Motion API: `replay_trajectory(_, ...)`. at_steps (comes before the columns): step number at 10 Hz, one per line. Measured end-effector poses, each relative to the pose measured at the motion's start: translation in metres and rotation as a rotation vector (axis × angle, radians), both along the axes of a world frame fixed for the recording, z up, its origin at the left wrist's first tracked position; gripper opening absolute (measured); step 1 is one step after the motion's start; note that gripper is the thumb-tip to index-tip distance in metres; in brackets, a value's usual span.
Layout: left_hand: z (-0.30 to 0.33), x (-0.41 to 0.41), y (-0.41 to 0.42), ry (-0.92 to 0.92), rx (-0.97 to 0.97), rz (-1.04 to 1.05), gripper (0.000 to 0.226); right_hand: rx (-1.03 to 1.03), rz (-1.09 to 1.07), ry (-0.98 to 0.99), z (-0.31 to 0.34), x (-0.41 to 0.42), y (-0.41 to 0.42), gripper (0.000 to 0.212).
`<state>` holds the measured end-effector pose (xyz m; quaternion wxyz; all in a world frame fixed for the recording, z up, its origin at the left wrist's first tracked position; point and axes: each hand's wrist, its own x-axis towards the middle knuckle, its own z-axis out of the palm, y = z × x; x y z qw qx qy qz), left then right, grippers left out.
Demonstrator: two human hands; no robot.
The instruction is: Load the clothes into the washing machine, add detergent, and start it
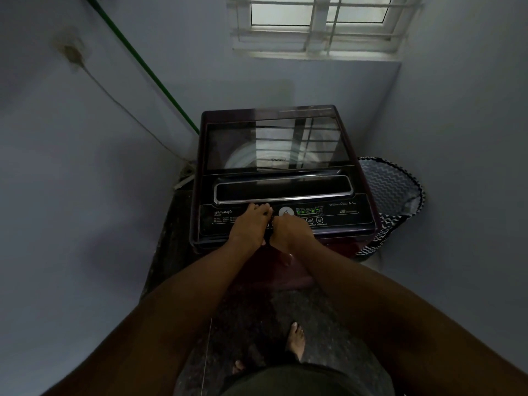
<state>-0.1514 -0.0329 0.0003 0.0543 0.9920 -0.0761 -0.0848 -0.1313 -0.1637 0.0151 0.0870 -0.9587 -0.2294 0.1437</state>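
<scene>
On the washing machine (283, 178) panel — left hand (248, 224) flat, fingers straight; right hand's (291, 231) grip unclear.

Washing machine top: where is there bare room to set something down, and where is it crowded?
The closed glass lid is bare between the back edge and the chrome-framed handle. The control panel is crowded: left hand and right hand lie on its middle. The basket fills the machine's right-hand gap.

Dark speckled floor (251, 318) runs from bottom centre up to the corner. On it: washing machine (283, 178) at frame centre, lid closed; zigzag-pattern laundry basket (391, 195) just beside it, centre right, against the wall; person's bare feet (295, 338) at lower centre, w/ toes pointing toward the machine.
</scene>
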Motion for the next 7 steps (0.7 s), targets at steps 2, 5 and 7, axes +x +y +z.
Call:
replay_trajectory(2, -0.003, 0.001, 0.003, 0.002, 0.013, -0.023, 0.095, -0.024, 0.004, -0.029, -0.006, 0.0, -0.002, 0.026)
replay_trajectory(5, -0.006, 0.001, 0.004, 0.006, -0.006, -0.029, 0.099, 0.066, -0.001, -0.175, -0.01, 0.011, -0.005, 0.028)
replay_trajectory(7, -0.008, 0.004, 0.006, -0.078, -0.1, -0.019, 0.073, -0.03, 0.041, -0.312, -0.019, 0.025, -0.005, 0.051)
